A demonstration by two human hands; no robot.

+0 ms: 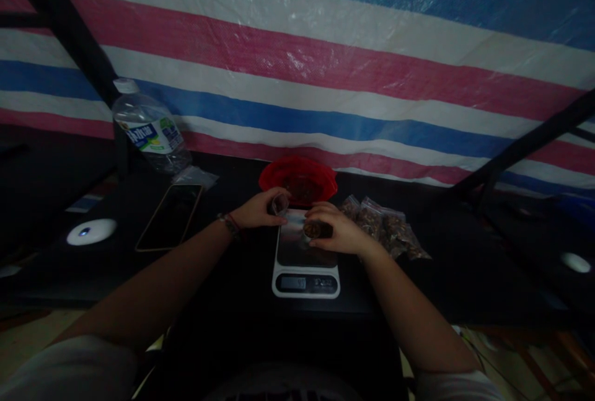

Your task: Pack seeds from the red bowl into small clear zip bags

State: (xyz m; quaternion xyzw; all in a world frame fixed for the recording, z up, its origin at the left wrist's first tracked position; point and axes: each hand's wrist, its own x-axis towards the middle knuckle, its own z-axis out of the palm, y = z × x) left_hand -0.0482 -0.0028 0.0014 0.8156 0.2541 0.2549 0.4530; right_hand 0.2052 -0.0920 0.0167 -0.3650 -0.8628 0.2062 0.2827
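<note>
My left hand [261, 209] is closed around a small clear cup [279, 204], held beside the back left corner of a white kitchen scale [305, 294]. Over the scale's metal plate, my right hand [338, 231] wraps round a small round container [312, 230] with brownish bits inside. Whether that container rests on the plate or is just above it, I cannot tell. The scale's display is lit, its digits hard to read. Just behind both hands sits a red plastic bag [297, 179], opened wide, with dark contents.
Several zip bags of brown bits [395, 230] lie right of the scale. To the left are a phone [170, 217], a white mouse [92, 232], a large clear bottle [151, 128] and a clear plastic bag [195, 176]. A striped tarp [325, 72] hangs behind the black table.
</note>
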